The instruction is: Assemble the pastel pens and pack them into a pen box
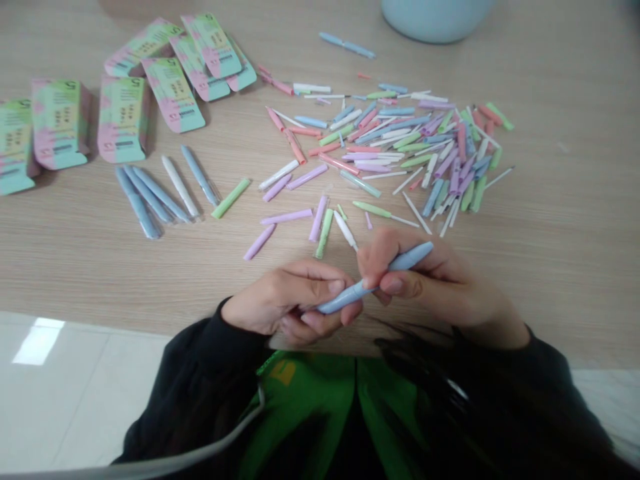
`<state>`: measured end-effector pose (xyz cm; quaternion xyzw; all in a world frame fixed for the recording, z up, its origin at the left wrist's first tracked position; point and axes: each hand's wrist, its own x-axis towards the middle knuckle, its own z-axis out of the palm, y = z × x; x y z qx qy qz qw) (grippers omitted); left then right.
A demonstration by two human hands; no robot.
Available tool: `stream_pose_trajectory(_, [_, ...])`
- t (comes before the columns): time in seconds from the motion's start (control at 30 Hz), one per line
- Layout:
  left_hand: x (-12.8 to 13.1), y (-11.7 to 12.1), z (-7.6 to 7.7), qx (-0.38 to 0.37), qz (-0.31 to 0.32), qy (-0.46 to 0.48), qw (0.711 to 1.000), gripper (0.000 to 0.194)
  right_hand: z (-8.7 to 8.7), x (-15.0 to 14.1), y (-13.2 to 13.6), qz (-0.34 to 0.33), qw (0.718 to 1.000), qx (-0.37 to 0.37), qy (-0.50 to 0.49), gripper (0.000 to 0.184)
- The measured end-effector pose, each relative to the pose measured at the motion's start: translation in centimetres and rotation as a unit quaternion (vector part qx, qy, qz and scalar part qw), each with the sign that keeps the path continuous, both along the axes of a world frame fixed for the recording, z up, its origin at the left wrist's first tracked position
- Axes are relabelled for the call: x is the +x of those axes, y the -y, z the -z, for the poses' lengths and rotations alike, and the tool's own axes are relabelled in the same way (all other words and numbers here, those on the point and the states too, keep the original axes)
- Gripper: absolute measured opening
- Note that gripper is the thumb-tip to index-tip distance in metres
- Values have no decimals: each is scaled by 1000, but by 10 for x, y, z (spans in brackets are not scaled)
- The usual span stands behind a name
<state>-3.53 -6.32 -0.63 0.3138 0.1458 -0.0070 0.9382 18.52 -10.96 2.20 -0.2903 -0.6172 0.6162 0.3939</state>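
Observation:
Near the table's front edge, both my hands grip one light blue pen (410, 257), which slants up to the right. My left hand (300, 297) pinches its lower left part, and my right hand (425, 283) is closed round the upper part. Just beyond my fingers lie a white pen barrel (345, 230), a green barrel piece (325, 233) and a purple barrel piece (319, 219). A big loose heap of pen parts (400, 137) in blue, purple, green, pink and white spreads behind them, with thin white refills among the pieces.
Several blue pens (145, 200) and a white pen (179, 187) lie in a row at left. Behind them are several green and pink boxes (123, 120). A blue pen (347, 45) and a light blue container (437, 20) are at the back. Tiled floor (75, 393) shows below the table edge (125, 325).

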Motion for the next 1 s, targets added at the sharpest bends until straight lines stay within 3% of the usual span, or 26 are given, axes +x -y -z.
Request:
stream_pose_trajectory(0.07, [2, -1, 1, 13, -6, 2, 1000, 32, 0, -1, 0, 12, 1000, 4, 6, 10])
stream_pose_trajectory(0.17, [7, 0, 1, 147, -115, -38, 982, 35, 4, -3, -1, 92, 995, 7, 37, 13])
stream_pose_trajectory(0.3, [16, 5, -6, 375, -275, -120, 877, 21, 13, -9, -1, 235, 970, 4, 62, 20])
stream_pose_trajectory(0.4, [21, 7, -15, 451, -301, -141, 829, 15, 16, -14, -1, 275, 959, 10, 62, 23])
stream_pose_trajectory(0.6, [20, 3, -25, 468, -220, -153, 842, 41, 14, -16, -2, 255, 966, 11, 51, 26])
stream_pose_trajectory(0.7, [17, 0, -22, 497, -195, -130, 836, 35, 13, -17, 0, 255, 966, 17, 33, 25])
stream_pose_trajectory(0.8, [18, 0, -16, 522, -208, -103, 821, 21, 12, -16, 1, 260, 965, 18, 38, 17])
stream_pose_trajectory(1.0, [25, 5, -9, 408, -157, -109, 893, 29, 17, -14, -3, 256, 966, 17, 29, 16])
